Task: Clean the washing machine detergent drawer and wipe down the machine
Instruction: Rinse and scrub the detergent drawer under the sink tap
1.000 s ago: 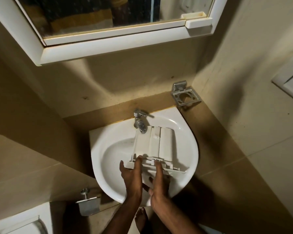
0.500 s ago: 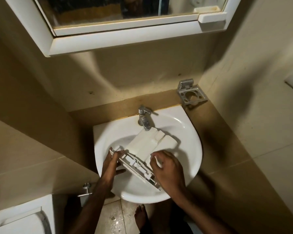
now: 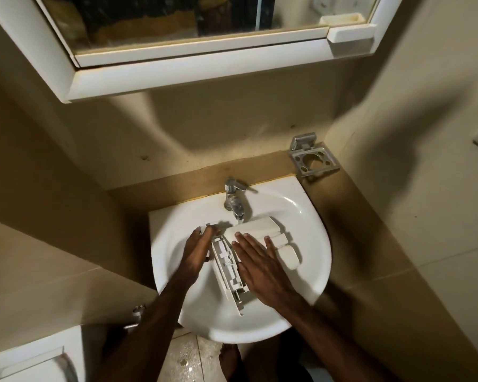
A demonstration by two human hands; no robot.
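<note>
Drawer [image 3: 262, 230] in sink [image 3: 309, 216] under tap [image 3: 233, 201]. Right hand [image 3: 260, 263] flat, fingers spread; left hand [image 3: 196, 250] grips its front. Risk: wet plastic slipping, panel cracking.

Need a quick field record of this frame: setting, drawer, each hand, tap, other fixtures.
setting: white corner sink below a mirror cabinet
drawer: detergent drawer lies in the basin, turned diagonally, front panel toward the person
left hand: left hand on the drawer's left end, fingers curled at it; exact grip unclear
right hand: right hand flat on the drawer, fingers straight
tap: tap above the drawer; water flow unclear
other: metal holder on the wall to the right
</note>
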